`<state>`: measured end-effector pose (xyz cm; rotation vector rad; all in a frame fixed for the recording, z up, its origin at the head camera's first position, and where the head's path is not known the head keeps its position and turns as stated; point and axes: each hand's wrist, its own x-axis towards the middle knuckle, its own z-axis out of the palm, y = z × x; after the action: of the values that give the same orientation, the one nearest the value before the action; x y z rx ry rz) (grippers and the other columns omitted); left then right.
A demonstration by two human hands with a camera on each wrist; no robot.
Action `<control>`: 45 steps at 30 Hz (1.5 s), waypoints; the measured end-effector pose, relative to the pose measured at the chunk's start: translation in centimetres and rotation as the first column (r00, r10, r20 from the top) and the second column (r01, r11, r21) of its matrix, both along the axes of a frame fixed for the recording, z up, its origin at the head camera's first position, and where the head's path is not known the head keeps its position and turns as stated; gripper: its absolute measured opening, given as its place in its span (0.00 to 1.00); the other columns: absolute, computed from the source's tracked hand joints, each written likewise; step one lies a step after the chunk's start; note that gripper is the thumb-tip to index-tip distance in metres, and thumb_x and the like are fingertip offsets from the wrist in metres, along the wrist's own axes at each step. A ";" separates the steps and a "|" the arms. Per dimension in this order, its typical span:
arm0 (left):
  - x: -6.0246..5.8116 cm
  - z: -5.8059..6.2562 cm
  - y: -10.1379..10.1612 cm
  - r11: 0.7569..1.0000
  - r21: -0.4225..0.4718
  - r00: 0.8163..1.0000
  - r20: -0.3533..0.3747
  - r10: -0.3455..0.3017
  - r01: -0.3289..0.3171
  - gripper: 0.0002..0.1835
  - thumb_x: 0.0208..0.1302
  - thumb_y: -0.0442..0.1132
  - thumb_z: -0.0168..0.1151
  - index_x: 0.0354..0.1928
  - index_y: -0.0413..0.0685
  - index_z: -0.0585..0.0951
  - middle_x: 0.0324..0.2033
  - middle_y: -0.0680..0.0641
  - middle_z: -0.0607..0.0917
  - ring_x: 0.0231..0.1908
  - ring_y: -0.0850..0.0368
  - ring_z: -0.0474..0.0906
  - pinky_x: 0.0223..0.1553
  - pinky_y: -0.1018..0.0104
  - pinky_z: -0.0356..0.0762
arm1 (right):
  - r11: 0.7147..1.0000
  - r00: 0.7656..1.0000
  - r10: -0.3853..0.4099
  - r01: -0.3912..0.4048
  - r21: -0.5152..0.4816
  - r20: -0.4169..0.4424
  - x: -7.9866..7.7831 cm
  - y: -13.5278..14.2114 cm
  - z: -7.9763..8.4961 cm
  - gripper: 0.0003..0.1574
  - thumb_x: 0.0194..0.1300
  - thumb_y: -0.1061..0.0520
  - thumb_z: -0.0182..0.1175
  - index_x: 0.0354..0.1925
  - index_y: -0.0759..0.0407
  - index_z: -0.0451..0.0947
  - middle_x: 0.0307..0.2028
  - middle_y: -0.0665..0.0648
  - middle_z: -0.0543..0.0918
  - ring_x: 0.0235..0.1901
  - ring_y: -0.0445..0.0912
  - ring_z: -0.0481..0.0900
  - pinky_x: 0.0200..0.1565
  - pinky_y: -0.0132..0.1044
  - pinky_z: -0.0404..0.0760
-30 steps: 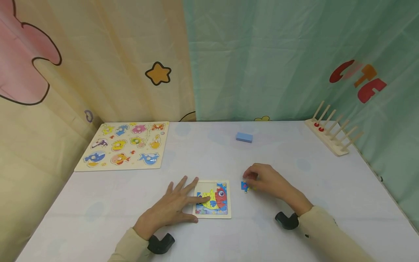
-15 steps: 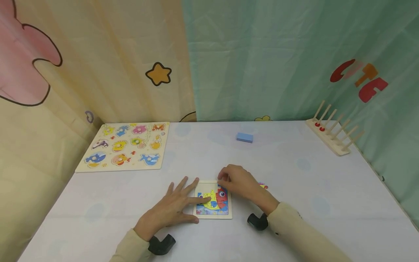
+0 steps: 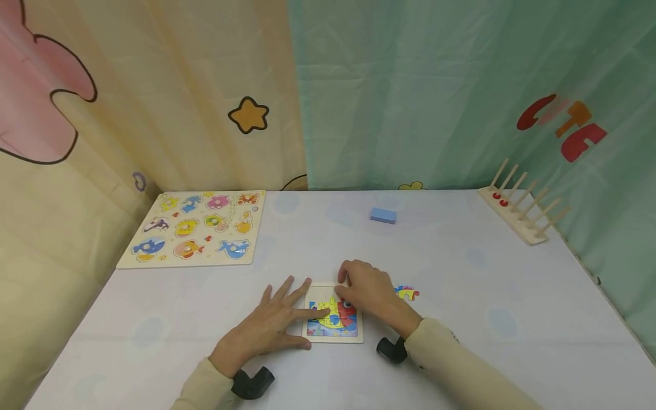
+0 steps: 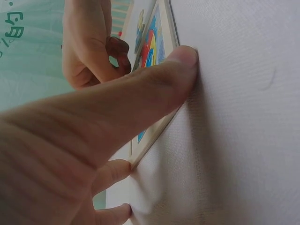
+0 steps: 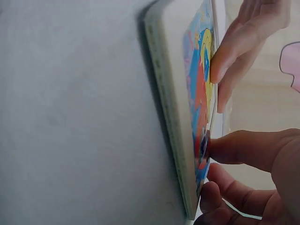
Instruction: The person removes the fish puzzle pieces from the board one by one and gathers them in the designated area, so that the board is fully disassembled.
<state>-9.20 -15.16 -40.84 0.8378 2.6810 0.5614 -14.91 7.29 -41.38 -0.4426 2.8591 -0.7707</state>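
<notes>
L hand [image 3: 269, 324] lay w/ fingers spread, index on the puzzle [image 3: 333, 326] sitting flat on the table [image 3: 128, 353], while R hand [image 3: 369, 288] curved over its far R corner, unclear if gripping anything, so light, level pressure w/ L hand firm probably suited best.

Soft, even light covers the worktop [image 3: 471, 285] around the fish puzzle [image 3: 347, 322]; in the right wrist view, greyer and dimmer, a dark shadow hugs the puzzle's outer edge and its near corner looks blurred.

Cream curtain [image 3: 179, 85], green curtain [image 3: 410, 97], white tabletop [image 3: 318, 245]
</notes>
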 end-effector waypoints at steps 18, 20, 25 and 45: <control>0.1 0.0 0.0 1.000 -0.015 1.000 0.009 0.017 -0.017 0.33 0.52 0.57 0.73 0.64 0.73 0.77 0.75 0.40 0.57 0.73 0.29 0.44 0.63 0.22 0.41 | 0.991 0.997 0.076 -0.079 -0.105 -0.030 0.0 1.0 -0.2 0.07 0.61 0.52 0.68 0.32 0.50 0.78 0.27 0.45 0.76 0.27 0.41 0.72 0.30 0.33 0.75; 0.1 0.0 0.0 1.000 -0.014 1.000 0.012 0.020 -0.020 0.33 0.52 0.57 0.73 0.64 0.73 0.77 0.75 0.41 0.57 0.73 0.29 0.44 0.63 0.22 0.41 | 0.988 0.996 0.087 -0.090 -0.128 -0.032 0.1 1.1 -0.2 0.08 0.61 0.52 0.69 0.32 0.49 0.78 0.24 0.44 0.78 0.24 0.40 0.73 0.27 0.32 0.74; 0.1 0.0 0.0 1.000 -0.016 1.000 0.016 0.022 -0.022 0.33 0.53 0.57 0.72 0.64 0.73 0.77 0.75 0.41 0.57 0.73 0.30 0.43 0.63 0.22 0.41 | 0.978 0.995 0.096 -0.096 -0.183 -0.010 0.4 1.6 -0.2 0.07 0.61 0.54 0.69 0.35 0.50 0.79 0.19 0.44 0.78 0.20 0.39 0.73 0.23 0.30 0.74; 0.1 -0.2 0.1 1.000 -0.011 1.000 0.000 0.016 -0.016 0.33 0.52 0.56 0.73 0.63 0.73 0.77 0.75 0.41 0.57 0.73 0.30 0.43 0.63 0.23 0.41 | 0.938 0.988 0.121 -0.082 -0.336 0.097 0.6 8.0 1.4 0.11 0.63 0.56 0.68 0.44 0.51 0.89 0.32 0.45 0.87 0.19 0.43 0.68 0.20 0.29 0.64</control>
<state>-9.10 -15.11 -41.01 0.8141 2.6906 0.5500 -14.35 15.31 -39.94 -0.5605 2.5801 -1.2209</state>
